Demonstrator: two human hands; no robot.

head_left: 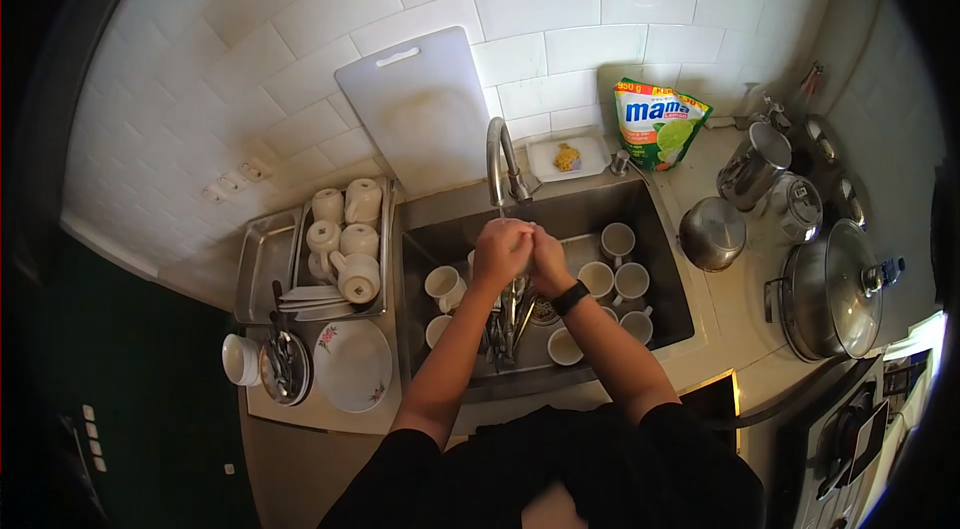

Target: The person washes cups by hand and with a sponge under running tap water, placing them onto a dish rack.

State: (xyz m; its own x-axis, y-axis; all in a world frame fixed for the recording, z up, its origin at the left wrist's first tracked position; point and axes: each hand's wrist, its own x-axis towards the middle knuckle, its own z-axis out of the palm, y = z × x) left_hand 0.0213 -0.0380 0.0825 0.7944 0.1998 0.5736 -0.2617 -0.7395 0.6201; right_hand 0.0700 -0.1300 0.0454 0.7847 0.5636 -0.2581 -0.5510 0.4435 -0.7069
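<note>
My left hand (pixel 503 247) and my right hand (pixel 547 259) are together under the faucet (pixel 500 154), over the sink (pixel 450 234). Their fingers are closed and pressed against each other; whatever they hold, if anything, is hidden. Below them, spoons and other cutlery (pixel 510 329) lie near the drain. White cups stand in the sink on both sides, such as one cup (pixel 443 283) at the left and another cup (pixel 617 241) at the right. A black band is on my right wrist.
Left of the sink are a metal rack (pixel 270 254) with upturned mugs (pixel 358 275), a floral plate (pixel 352 366) and a bowl of cutlery (pixel 286 367). A sponge tray (pixel 540 162), soap pouch (pixel 662 124), cutting board (pixel 420 109), metal pots and lidded pan (pixel 810 299) stand around.
</note>
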